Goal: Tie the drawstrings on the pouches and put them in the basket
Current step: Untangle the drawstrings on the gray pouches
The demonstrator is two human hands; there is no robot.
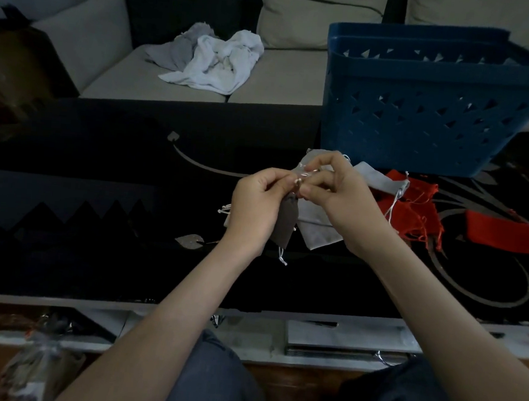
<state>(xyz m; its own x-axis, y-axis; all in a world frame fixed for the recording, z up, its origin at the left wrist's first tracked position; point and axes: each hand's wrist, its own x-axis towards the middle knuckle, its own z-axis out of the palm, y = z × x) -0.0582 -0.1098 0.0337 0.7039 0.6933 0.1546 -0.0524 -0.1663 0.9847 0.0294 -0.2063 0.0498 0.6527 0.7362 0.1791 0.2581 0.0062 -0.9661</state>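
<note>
Both hands meet above the middle of the table: the left hand (253,205) pinches the neck of a grey pouch (286,222), which hangs down past its palm, and the right hand (345,203) has curled fingertips closed on the white drawstring (299,180) at the pouch's mouth. How the cord runs between the fingers is too small and dim to tell. A knotted cord end (281,260) dangles below the pouch. Under and just behind the hands lie more grey pouches (317,233), partly hidden by the right wrist, and to their right a heap of red pouches (414,212) with frayed threads, their count unclear. The blue basket (422,111) stands beyond them at the far right of the dark patterned table (101,162), its right side cut by the frame and its inside mostly hidden behind the near wall. Left of the hands the tabletop lies open up to its pale near edge (59,303). Beyond the table, white and grey cloths (211,60) lie crumpled on a sofa (282,81). Below the edge, a shelf and a crinkled bag (31,368) are hard to make out.
</note>
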